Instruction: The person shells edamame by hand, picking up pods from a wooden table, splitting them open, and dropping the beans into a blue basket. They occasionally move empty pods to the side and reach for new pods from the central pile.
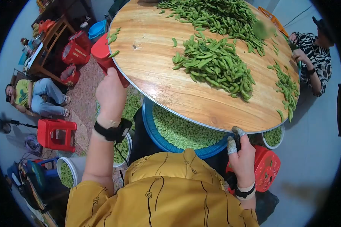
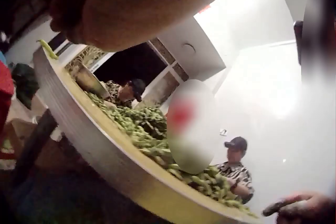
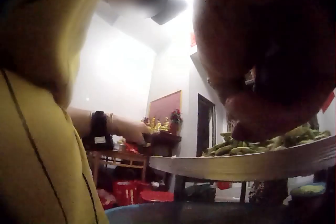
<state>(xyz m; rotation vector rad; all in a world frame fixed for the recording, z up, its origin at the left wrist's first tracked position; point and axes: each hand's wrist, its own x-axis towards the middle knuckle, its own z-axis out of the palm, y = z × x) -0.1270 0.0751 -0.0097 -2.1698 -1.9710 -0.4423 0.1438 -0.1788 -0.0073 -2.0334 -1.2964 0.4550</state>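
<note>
My left hand is at the left edge of a round wooden tabletop, back of the hand up; its fingertips are mostly hidden in the head view. At the near right edge is my right hand, with grey, dirty coverings on two fingertips; nothing shows between its fingers. A pile of green soybean pods lies mid-table, and a larger heap of pods spreads behind it. Below the near edge, a blue basin holds many shelled green beans.
White buckets of pods stand on the floor at left. A red stool is beyond them, and another red stool sits by my right hand. One person is at the table's right side; another person sits at far left.
</note>
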